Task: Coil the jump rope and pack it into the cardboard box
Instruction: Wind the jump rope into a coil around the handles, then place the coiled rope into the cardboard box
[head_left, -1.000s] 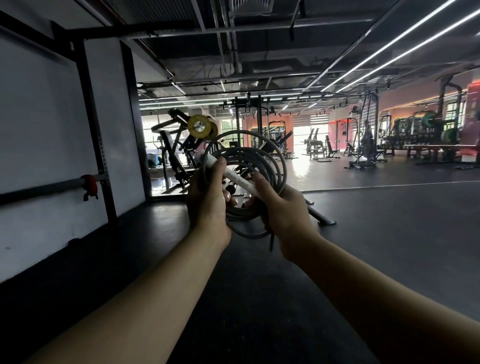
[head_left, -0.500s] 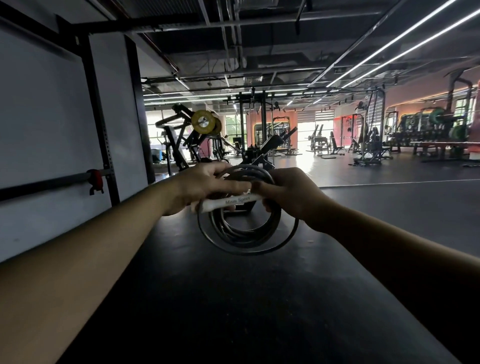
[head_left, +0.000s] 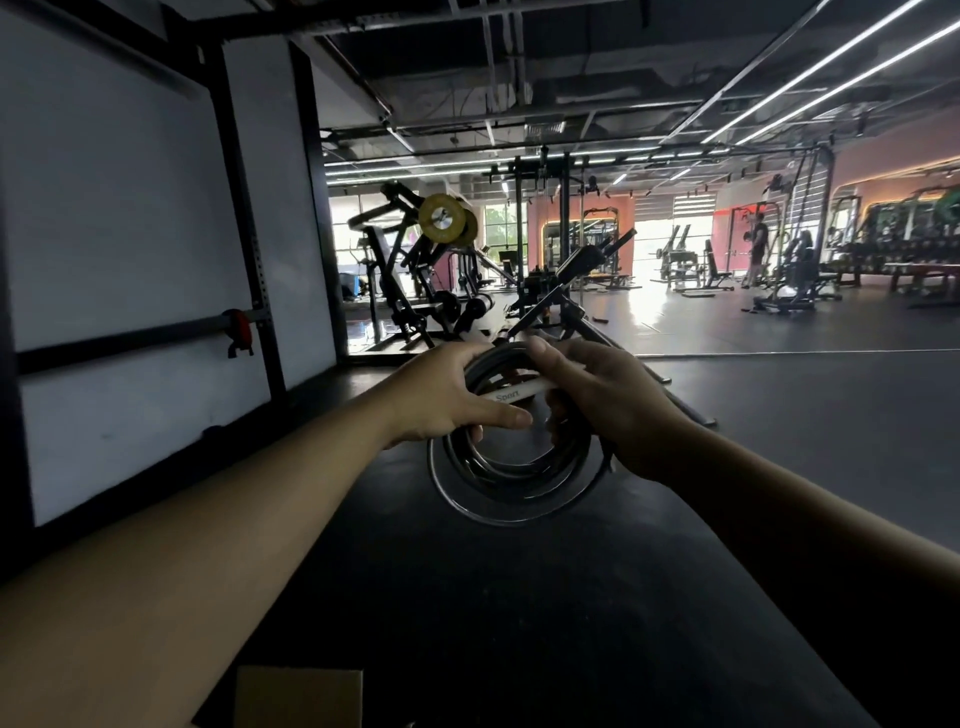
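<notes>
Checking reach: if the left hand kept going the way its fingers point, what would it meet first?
Probably the right hand: the left hand points rightward across the coiled jump rope both grip.

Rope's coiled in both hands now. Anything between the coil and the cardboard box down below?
Nothing visible. The coiled jump rope hangs in the left hand and right hand; the cardboard box sits at the lower edge, only bare dark floor between.
</notes>
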